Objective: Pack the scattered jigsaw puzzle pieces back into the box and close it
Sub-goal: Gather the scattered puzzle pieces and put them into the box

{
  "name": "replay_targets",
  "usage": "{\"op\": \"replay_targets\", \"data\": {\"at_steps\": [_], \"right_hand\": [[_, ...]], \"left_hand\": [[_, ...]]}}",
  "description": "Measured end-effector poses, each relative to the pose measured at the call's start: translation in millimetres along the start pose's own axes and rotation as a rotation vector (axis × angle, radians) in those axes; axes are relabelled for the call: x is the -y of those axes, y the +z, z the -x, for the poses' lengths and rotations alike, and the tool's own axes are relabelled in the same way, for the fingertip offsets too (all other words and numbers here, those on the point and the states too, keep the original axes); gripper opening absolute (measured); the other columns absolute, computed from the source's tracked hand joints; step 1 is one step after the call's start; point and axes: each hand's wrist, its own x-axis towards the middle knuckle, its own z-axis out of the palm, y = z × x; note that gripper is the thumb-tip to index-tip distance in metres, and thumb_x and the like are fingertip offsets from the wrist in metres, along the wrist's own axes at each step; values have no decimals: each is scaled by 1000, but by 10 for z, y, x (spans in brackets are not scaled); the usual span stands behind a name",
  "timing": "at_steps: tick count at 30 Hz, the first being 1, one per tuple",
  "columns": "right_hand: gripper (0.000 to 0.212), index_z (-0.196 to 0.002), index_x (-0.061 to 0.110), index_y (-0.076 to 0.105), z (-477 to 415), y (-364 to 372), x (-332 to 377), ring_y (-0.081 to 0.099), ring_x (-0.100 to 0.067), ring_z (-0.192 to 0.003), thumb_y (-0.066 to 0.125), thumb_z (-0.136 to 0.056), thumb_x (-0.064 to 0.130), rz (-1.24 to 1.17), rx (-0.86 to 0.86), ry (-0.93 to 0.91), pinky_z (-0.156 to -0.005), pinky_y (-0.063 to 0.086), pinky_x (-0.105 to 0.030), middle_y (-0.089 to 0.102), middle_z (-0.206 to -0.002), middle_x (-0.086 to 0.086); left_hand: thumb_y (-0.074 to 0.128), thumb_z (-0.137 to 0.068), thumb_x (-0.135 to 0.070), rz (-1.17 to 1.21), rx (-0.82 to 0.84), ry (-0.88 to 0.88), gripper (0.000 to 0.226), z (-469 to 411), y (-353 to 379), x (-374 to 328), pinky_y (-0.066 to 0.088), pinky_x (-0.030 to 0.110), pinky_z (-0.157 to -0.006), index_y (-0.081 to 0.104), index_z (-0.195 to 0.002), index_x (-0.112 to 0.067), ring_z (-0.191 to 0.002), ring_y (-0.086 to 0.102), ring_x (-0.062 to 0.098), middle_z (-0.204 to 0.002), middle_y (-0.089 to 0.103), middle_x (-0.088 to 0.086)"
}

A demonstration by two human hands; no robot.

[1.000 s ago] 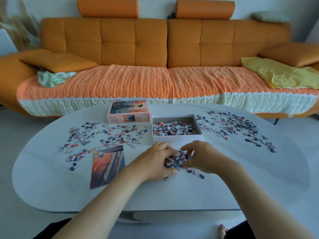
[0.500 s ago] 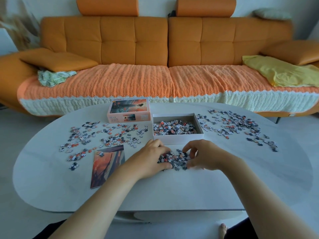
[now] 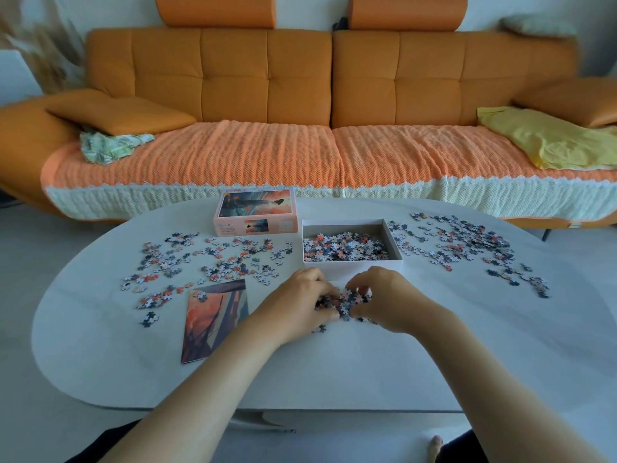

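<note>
A small heap of jigsaw pieces (image 3: pixel 345 302) lies on the white table just in front of the open white box (image 3: pixel 352 264). My left hand (image 3: pixel 297 304) and my right hand (image 3: pixel 389 300) cup this heap from both sides, fingers curled around the pieces. The box holds several pieces. Its lid (image 3: pixel 255 213), printed with an orange picture, lies to the left of it. More loose pieces are scattered at the left (image 3: pixel 207 262) and at the right (image 3: pixel 467 245) of the table.
A picture card (image 3: pixel 213 320) lies flat left of my left hand, with one piece on it. An orange sofa (image 3: pixel 300 95) with cushions and a yellow cloth (image 3: pixel 547 142) stands behind the table (image 3: pixel 367 369). A bare foot (image 3: pixel 435 447) shows below the table edge.
Both hands have drawn closer together and squeezed the heap tighter, gathering stray pieces into it. The heap sits a little nearer to the box.
</note>
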Motion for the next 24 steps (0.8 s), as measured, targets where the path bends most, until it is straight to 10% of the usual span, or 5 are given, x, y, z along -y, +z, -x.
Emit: {"op": "replay_targets", "data": {"at_steps": [16,20,24], "right_hand": [[12,-82,30,70,-206,-211,11,63,-4,-48,69,-83,18,-218,-186,-86,-48,47,-14,69,-80,13],[13,-91,24,75,-377,-220,2,57,2,-59,70,-84,14,-248,-497,-128,-54,41,-7,67,-76,11],[22,-111,30,71,-544,-162,-66,62,-16,-84,61,-92,27,-47,-463,-59,-72,53,-32,69,-105,6]], "left_hand": [[72,-85,-14,257,-263,13,18,-241,-258,-9,50,15,-71,71,-102,-19,-78,60,1,-91,65,-8],[73,-84,-12,237,-447,33,22,-448,-311,52,51,18,-79,71,-106,-18,-83,62,4,-97,67,-5],[67,-90,-22,-12,-449,77,28,-596,-225,108,51,30,-81,68,-118,-19,-95,63,16,-110,68,-2]]}}
